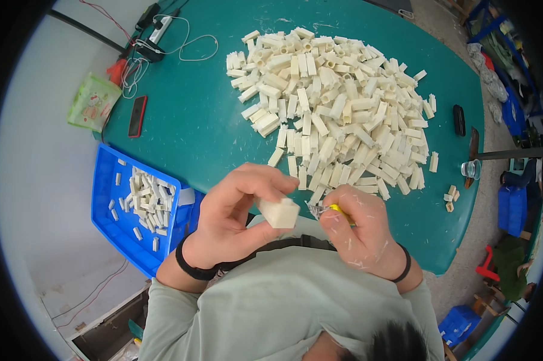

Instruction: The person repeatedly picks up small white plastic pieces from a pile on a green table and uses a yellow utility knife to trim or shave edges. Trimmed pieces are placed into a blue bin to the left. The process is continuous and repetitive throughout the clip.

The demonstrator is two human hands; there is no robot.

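My left hand (235,210) is closed around a cream-white plastic block (279,213), with one squarish end facing me. Just to its right, my right hand (362,225) grips a small yellow tool (339,210) with a silvery tip. Most of that tool is hidden in my fist, so its exact kind does not show. The tip points toward the block, with a small gap between them. White shavings cling to the right hand. Beyond both hands, a large heap of similar cream plastic pieces (337,102) lies on the green table (205,114); some show round holes.
A blue bin (118,231) with more pieces stands at the left. Along the far left lie a red-edged phone (137,117), a green bag (94,102) and a power strip (159,30) with cables. At right are a black case (459,120), a clear cup (471,169) and several small pieces (450,197).
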